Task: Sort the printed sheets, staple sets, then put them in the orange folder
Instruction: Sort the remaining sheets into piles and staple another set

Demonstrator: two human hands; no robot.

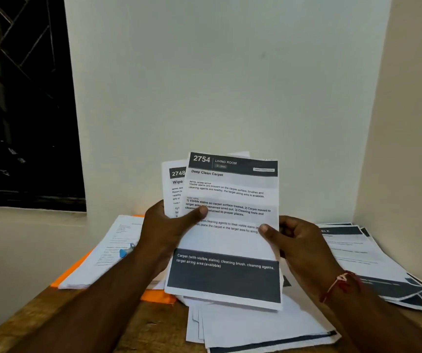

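Evidently at the sorting stage, a person holds up a small fan of white printed sheets with dark header bands point(230, 238) above a brown wooden table point(141, 327). The front page is headed "2754 Living Room, Deep Clean Carpet", and a page numbered 2748 peeks out behind it. The left hand point(166, 233) grips the fan's left edge, thumb pressed across the front page. The right hand point(301, 243) pinches the right edge between thumb and curled fingers. The flat orange folder point(156, 298) lies at the table's left, beneath a loose stack of white pages point(118, 240) that sits on top of it rather than inside, as far as can be seen. A small blue object point(124, 252), too blurred to identify, rests on that stack. Another fanned pile of dark-banded sheets point(357, 253) lies at right, and more paper point(255, 324) is spread nearest the camera. No staple shows in any set, so stapling and filing appear yet to be done.
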